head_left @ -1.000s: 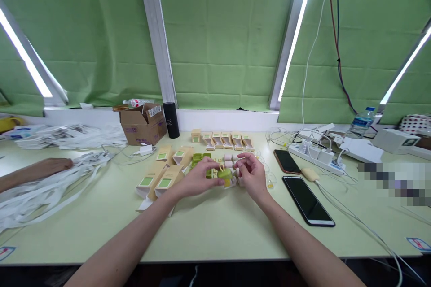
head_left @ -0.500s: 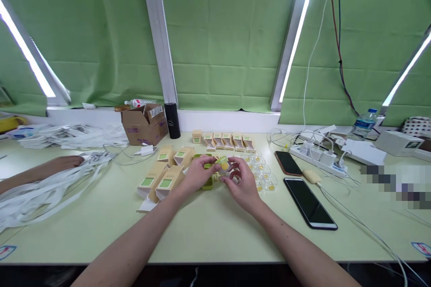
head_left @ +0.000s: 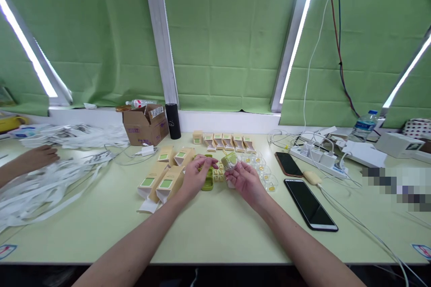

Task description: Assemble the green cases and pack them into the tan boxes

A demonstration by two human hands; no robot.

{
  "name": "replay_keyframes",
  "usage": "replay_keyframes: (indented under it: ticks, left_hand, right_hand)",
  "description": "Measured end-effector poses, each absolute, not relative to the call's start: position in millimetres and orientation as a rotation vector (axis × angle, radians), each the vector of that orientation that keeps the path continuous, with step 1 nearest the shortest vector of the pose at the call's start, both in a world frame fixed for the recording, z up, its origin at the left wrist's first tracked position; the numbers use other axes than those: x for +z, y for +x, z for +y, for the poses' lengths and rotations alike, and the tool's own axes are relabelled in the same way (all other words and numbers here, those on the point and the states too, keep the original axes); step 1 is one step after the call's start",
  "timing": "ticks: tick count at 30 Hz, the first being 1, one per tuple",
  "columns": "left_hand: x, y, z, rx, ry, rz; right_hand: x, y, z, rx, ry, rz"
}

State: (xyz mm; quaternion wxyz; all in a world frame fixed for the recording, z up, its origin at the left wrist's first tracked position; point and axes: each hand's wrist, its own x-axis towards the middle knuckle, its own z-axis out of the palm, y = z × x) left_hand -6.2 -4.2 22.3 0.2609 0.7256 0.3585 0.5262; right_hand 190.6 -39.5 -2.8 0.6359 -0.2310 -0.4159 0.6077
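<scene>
My right hand (head_left: pixel 248 184) holds up a small clear jar (head_left: pixel 230 161) with green at its top, tilted in the fingers. To its left, my left hand (head_left: pixel 197 174) is apart from the jar, thumb and fingers drawn together; whether anything small is between them cannot be made out. Under and beside the left fingers lies a green tray (head_left: pixel 208 184) with compartments. Small cream-yellow pieces (head_left: pixel 218 176) stand in rows between my hands. Several clear plastic domes with yellow centres (head_left: pixel 270 184) lie just past my right hand.
Open tan cartons with green labels (head_left: pixel 170 183) stand left of my hands, with a row of smaller boxes (head_left: pixel 228 141) behind. Two phones (head_left: pixel 310 204) and a power strip (head_left: pixel 318 158) lie right. A co-worker's hand (head_left: pixel 42 157) is over white straps (head_left: pixel 67 188) at left.
My left hand has come away from the jar, leaving it in my right hand, now turned with its green top showing. The co-worker's hand has moved left.
</scene>
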Motion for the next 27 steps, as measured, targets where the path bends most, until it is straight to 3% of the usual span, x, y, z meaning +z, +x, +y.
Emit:
replay_keyframes:
  ticks: [27]
  left_hand:
    - [14.0,-2.2,-7.6,1.473,1.932,1.056]
  right_hand:
    - [3.3,186.6,-49.4,1.374,-0.568,-1.100]
